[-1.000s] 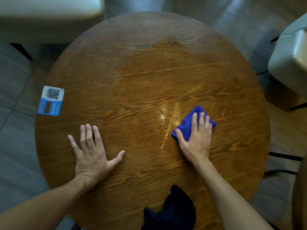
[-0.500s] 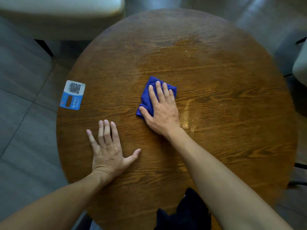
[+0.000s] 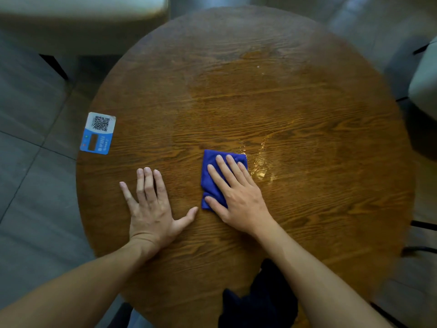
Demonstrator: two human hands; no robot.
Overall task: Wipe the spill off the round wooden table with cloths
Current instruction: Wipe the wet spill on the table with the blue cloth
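The round wooden table [image 3: 307, 221] fills the view. A folded blue cloth [image 3: 212, 176] lies near its middle, pressed flat under my right hand [image 3: 238, 197]. Just right of the cloth a shiny wet streak of spill [image 3: 262, 162] glistens, and a broad damp patch spreads toward the far side. My left hand [image 3: 153, 209] rests palm down on the wood to the left of the cloth, fingers spread, holding nothing. A dark cloth [image 3: 257, 306] lies crumpled at the near edge, partly hidden by my right forearm.
A blue and white QR code sticker [image 3: 98, 133] sits at the table's left edge. A pale cushioned seat [image 3: 82, 22] stands beyond the far left, another [image 3: 425, 84] at the right. Grey floor tiles surround the table.
My right hand slid the blue cloth from the right side leftward and away, then back toward me, near the wet streak. My left hand stayed planted.
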